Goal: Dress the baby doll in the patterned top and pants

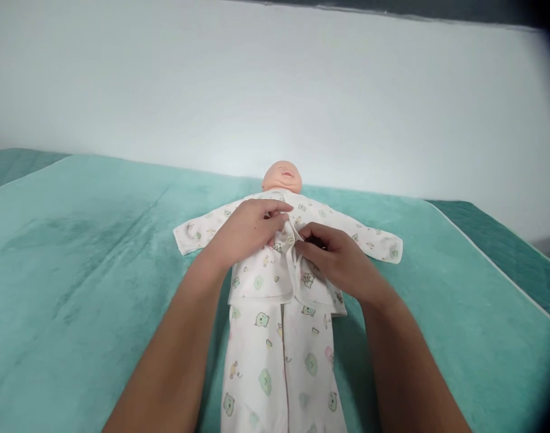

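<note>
A baby doll [281, 176] lies on its back, head away from me, its arms spread inside long sleeves. It wears a white baby jacket [261, 279] with small animal prints and matching trousers [266, 355]. My left hand [252, 225] rests over the chest, thumb and fingers closed at the jacket's front edge near the middle. On the other side, my right hand [336, 252] pinches the opposite front edge, which stands up in a fold. Any fastener between the fingertips is hidden. Below my hands the two front edges meet near the hem.
Under the doll spreads a teal plush blanket [98, 252] with a pale border line. A darker green quilted cover [496, 240] shows at the right. A white wall [275, 78] rises behind the doll's head.
</note>
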Tool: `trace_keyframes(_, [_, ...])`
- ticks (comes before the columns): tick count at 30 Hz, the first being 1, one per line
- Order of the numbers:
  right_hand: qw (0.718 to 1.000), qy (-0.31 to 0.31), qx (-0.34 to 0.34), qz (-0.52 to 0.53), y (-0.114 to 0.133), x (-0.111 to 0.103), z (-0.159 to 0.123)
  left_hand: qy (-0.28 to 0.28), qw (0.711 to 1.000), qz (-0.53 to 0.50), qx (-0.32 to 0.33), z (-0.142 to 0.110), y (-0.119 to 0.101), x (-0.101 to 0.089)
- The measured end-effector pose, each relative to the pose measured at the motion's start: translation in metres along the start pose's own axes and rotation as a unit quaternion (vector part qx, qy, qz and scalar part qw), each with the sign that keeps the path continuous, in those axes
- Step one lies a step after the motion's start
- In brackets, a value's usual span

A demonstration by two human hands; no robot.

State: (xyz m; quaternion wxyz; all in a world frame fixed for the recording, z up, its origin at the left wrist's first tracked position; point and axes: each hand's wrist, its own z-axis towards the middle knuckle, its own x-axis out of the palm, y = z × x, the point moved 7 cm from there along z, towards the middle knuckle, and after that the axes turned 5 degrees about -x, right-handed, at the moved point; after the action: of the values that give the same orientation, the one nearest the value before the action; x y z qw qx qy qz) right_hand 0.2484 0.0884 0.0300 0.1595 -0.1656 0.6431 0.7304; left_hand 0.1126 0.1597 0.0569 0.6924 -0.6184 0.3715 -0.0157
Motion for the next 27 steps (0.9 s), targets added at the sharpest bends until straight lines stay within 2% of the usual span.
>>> trace_keyframes(6, [0.993, -0.025, -0.005, 0.119, -0.005, -0.002, 0.002, -0.007, 1.0, 0.001, -0.013, 0.0, 0.0, -0.001])
trace_keyframes(13, [0.984, -0.062, -0.011, 0.164, -0.005, -0.003, 0.003, -0.024, 0.999, -0.021, -0.017, 0.002, 0.004, -0.002])
trace_keyframes(15, [0.984, -0.06, -0.008, 0.166, -0.006, -0.002, 0.003, -0.005, 1.0, -0.023, -0.011, 0.0, 0.002, -0.002])
trace_keyframes(21, [0.982, -0.068, -0.002, 0.177, -0.011, -0.002, 0.005, 0.11, 0.994, -0.015, -0.003, -0.008, -0.005, 0.007])
trace_keyframes(27, [0.982, -0.072, -0.005, 0.176, -0.013, -0.002, 0.005, 0.115, 0.993, -0.004, 0.003, -0.009, -0.005, 0.007])
